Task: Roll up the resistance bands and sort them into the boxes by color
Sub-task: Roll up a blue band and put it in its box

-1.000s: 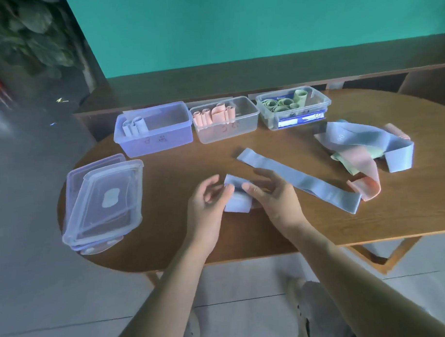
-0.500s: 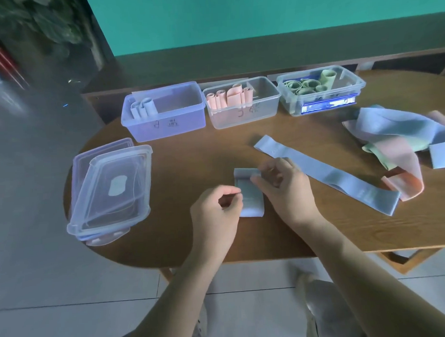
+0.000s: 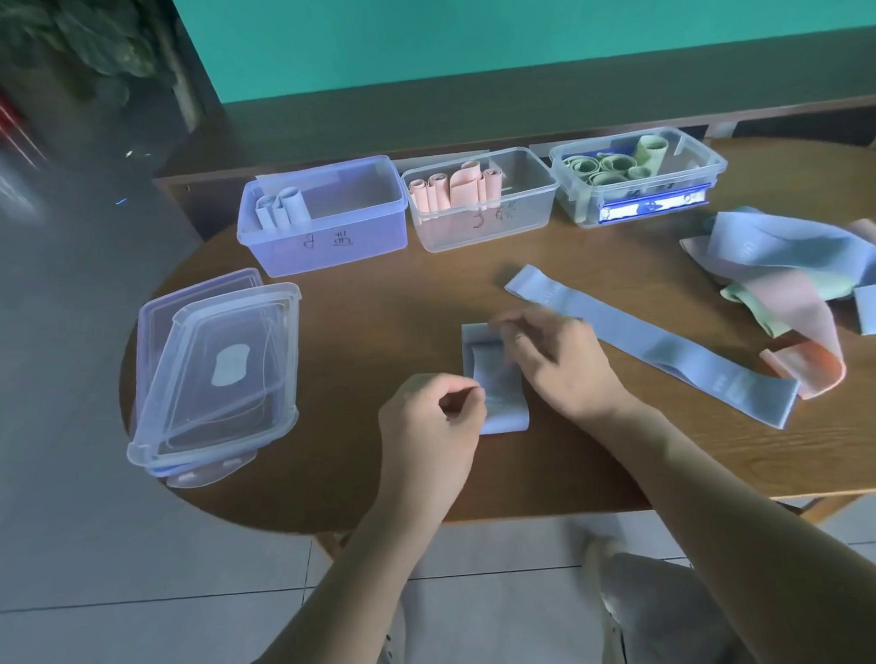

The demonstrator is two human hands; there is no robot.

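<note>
Table [image 3: 332, 484] w/ 3 boxes beyond the grip: blue box [image 3: 323, 236] has 2 rolls, pink box [image 3: 481, 216] approx. 4, green box [image 3: 639, 185] several. Loose pile [image 3: 782, 290] (blue, pink, green mixed) far right of grip, one flat blue band [image 3: 650, 339] just right. Blue band in hand [image 3: 495, 379]: left hand [image 3: 429, 426] pinches its near edge; right hand [image 3: 551, 362] curled on the started roll. Judgement: roughly half done.

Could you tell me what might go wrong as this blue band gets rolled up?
The blue band is only started at its far end, where the right hand works, so the soft roll could spring open. The left hand pinches only its near edge, so it may roll crooked. The long blue band beside it could snag.
</note>
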